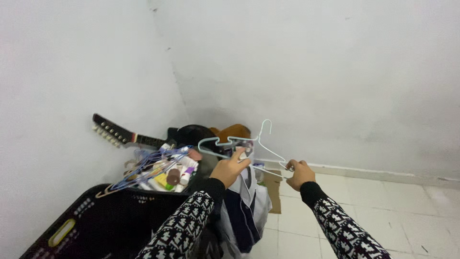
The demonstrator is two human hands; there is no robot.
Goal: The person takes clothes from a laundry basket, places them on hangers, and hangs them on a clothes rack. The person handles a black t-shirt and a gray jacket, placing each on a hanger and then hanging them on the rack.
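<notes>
A pale blue wire hanger (249, 142) is held up in front of the wall corner, hook pointing up. My left hand (230, 168) grips its left part, and a white and dark blue garment (244, 206) hangs down below that hand. My right hand (299, 173) pinches the hanger's right end. Both sleeves are black with a white pattern.
A black plastic basket (91, 225) stands at the lower left, beside a heap of blue hangers (148, 165) and small bottles. A guitar neck (120, 133) leans against the left wall. White tiled floor (383, 211) stretches to the right, with a piece of cardboard (274, 192) on it.
</notes>
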